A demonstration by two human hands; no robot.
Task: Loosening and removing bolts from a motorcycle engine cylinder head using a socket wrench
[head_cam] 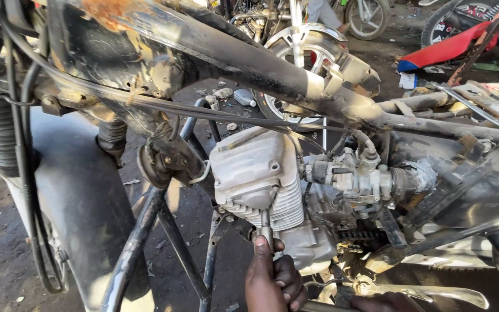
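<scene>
the left hand [272, 280] was closed in a fist around a slim metal tool [265, 226], its shaft rising straight up from the knuckles to the underside of the engine cylinder [258, 176]. only a sliver of the right hand [385, 301] showed at the near edge, to the right, and whether it gripped anything could not be told. the cylinder was dull silver, finned along its lower half, streaked with grime, and sat in the middle of the scene, tilted toward the near left. to its right the carburettor [359, 176] joined on, grey and dusty. above both ran the black frame tube [249, 60], chipped and rusty, slanting from far left down to the right. a black fender [76, 190] stood at the left
</scene>
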